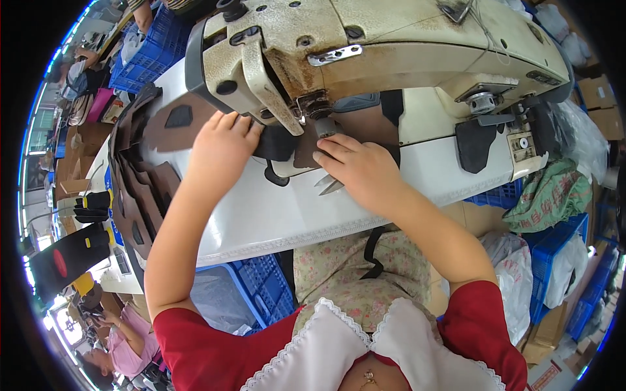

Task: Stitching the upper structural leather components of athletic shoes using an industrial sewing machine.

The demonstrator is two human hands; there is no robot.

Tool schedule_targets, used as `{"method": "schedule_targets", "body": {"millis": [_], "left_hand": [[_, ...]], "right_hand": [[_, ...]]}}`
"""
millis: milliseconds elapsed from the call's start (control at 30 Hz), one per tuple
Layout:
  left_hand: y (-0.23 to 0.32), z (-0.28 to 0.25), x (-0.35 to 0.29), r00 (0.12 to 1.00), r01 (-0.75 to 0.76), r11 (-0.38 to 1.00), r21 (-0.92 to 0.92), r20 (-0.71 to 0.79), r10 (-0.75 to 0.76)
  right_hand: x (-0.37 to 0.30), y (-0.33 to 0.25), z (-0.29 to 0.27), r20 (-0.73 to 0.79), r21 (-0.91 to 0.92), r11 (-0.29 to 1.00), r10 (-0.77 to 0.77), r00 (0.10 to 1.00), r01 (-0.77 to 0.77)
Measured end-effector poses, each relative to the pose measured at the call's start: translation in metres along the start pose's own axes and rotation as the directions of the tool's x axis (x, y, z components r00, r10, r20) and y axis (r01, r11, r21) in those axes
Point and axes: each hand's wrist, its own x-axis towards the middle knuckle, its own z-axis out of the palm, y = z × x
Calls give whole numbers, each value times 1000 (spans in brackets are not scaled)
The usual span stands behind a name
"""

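Observation:
Under the needle area of a cream sewing machine (287, 58) lies a brown leather-like panel (365, 130). My right hand (362, 171) presses its fingertips on this panel, right beside the grey presser part (325, 126). Pointed blades of small scissors (329, 185) stick out from under that hand, which grips them; their handles are hidden. My left hand (223, 144) has its fingers bent at the edge of a black piece of material (276, 143), just left of the needle. Part of that black piece is hidden beneath the machine head.
Stacked brown panels (134, 189) with black patches hang over the table's left side. Another black piece (474, 144) lies at right on the white table (261, 228). Blue crates (261, 287) stand below. A person in pink (127, 348) sits at lower left.

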Motion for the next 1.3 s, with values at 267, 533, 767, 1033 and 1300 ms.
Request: {"method": "schedule_targets", "body": {"millis": [267,533,767,1033,1300], "left_hand": [[33,12,-16,991,40,975,218,119,-67],[47,11,-16,998,10,987,159,67,-21],[52,36,-1,955,-95,925,-368,-296,-19],[46,46,-3,930,-136,964,-228,-364,45],[51,45,-4,941,-87,972,-219,-338,8]], "right_hand": [[11,16,-3,-39,-46,994,-106,994,104],[15,5,4,-83,-115,992,-63,995,53],[13,-6,13,-112,-116,993,6,994,-19],[7,21,11,-63,-15,999,-40,997,39],[9,24,14,-68,35,998,-55,996,58]]}}
